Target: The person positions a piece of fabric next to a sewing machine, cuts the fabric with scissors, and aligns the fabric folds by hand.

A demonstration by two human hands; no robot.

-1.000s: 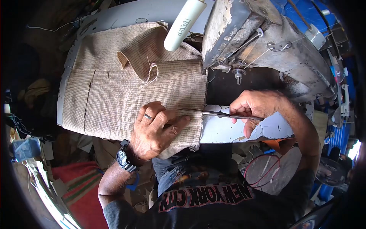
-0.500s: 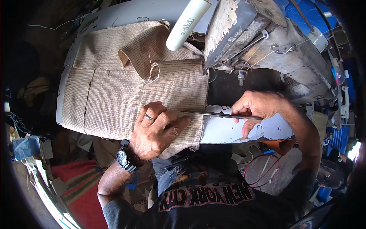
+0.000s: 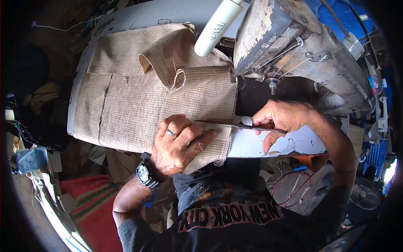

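A beige-brown woven fabric (image 3: 130, 105) lies spread over the pale worktop, with a loose flap folded and curled on its upper part. My left hand (image 3: 178, 143), wearing a ring and a watch, is closed on the fabric near its front edge, fingers bent and thumb towards the blades. My right hand (image 3: 279, 122) grips a pair of scissors (image 3: 233, 124) by the handles. Their blades point left across the fabric's right side, the tip close to my left fingers. Part of the blades merges with the cloth, and I cannot tell how far apart they are.
A worn sewing machine (image 3: 289, 54) stands behind my right hand, threads strung along it. A white tube-shaped object (image 3: 218, 27) hangs over the fabric's far edge. The pale worktop (image 3: 289, 138) has chipped paint. A red striped cloth (image 3: 90, 201) lies below on the left.
The view has shifted slightly, so fabric and machine appear further right. Against the fabric, my right hand and the scissors have moved a little to the left. My left hand keeps its place on the cloth.
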